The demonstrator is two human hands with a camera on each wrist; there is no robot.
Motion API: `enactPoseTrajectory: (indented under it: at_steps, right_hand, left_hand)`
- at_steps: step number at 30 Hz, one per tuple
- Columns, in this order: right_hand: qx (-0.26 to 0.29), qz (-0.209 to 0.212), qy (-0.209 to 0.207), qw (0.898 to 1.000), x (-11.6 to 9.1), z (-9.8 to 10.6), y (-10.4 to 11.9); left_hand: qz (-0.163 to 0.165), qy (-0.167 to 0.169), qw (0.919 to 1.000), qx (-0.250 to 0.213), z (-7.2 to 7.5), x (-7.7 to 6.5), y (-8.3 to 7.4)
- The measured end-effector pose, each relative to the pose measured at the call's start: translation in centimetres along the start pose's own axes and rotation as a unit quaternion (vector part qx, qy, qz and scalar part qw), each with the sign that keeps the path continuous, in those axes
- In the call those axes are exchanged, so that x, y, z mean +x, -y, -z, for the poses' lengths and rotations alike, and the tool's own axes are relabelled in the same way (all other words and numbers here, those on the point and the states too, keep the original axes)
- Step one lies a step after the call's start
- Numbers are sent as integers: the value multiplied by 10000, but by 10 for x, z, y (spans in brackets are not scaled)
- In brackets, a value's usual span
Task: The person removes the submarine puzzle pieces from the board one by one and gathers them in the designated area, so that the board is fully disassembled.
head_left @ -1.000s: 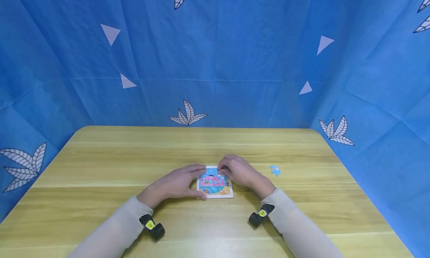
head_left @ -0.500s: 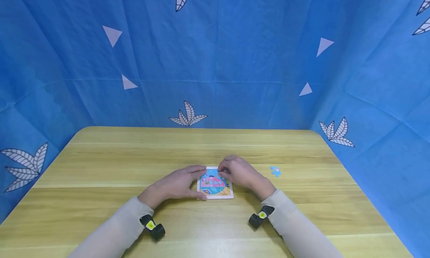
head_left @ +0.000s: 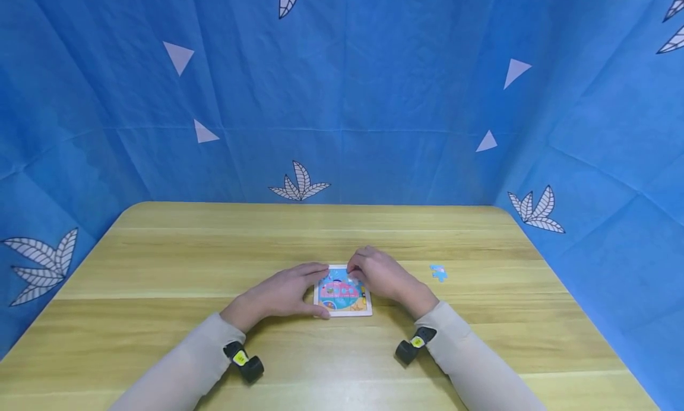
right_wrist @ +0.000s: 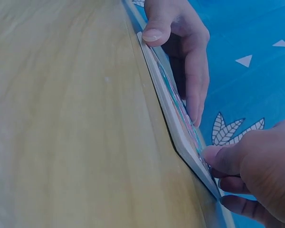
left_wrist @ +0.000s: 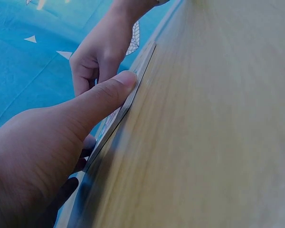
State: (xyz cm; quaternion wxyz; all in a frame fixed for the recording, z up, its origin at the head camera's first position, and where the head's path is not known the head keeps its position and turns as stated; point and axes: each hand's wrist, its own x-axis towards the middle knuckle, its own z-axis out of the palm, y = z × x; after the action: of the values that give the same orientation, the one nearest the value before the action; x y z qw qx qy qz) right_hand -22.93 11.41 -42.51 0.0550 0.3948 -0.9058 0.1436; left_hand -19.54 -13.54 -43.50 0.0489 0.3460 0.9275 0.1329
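Observation:
A small framed jigsaw puzzle [head_left: 339, 289] with a pink and teal sea picture lies flat on the table. Across its left side rests my left hand [head_left: 288, 290], the thumb on the near corner and the fingers at the far corner, fairly straight. At the upper right of the picture my right hand [head_left: 380, 272] has its thumb and index finger together, pinching a puzzle piece mostly hidden by the fingertips. In the right wrist view the right thumb [right_wrist: 223, 156] is low over the board's edge. The left thumb [left_wrist: 116, 88] presses the frame in the left wrist view.
One loose blue jigsaw piece [head_left: 439, 272] lies to the right of the right hand. The wooden table [head_left: 214, 233] ends at a blue curtain [head_left: 406, 102] behind it. Both wrists carry small black cameras [head_left: 248, 368].
Both hands keep their places at the puzzle. The right fingertips shift only slightly at its upper right; the loose piece lies where it was.

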Motion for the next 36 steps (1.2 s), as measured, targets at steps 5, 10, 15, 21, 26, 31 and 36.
enactPoseTrajectory:
  at_steps: [5,10,15,21,26,31,36]
  right_hand:
    - [1,6,-18,10000,0,0,0]
    - [35,-31,16,10000,0,0,-1]
    - [53,-83,133,9999,0,2,0]
    - [88,-151,271,9995,0,6,3]
    - [75,-126,318,9994,0,7,3]
    - [108,-64,309,9994,-1,8,3]
    - [239,1,228,9995,-1,7,2]
  left_hand:
    - [35,10,10000,-11,-1,0,0]
    - [35,33,10000,18,-1,1,-1]
    - [68,81,9999,13,0,1,-1]
    - [33,60,10000,20,-1,1,0]
    - [-6,58,10000,0,-1,1,0]
    - [-9,51,10000,21,-1,1,0]
    - [5,64,10000,-13,-1,0,-1]
